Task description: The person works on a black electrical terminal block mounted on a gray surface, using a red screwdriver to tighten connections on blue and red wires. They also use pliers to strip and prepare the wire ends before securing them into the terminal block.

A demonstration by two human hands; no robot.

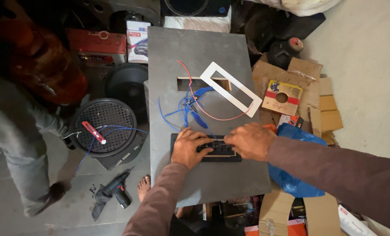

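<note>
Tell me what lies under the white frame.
The white frame lies tilted on the grey board, over one end of a rectangular cutout. A red wire passes beneath its edge; the covered cutout part is hidden.

A white rectangular frame [231,88] lies near the grey board's [195,48] right edge. Off its left edge, a round speaker grille [104,127] and a cordless drill [114,191] rest on the floor.

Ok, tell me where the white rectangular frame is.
The white rectangular frame lies tilted on the grey board, toward its right edge, partly over the cutout slot, beyond both hands and the wires.
</note>
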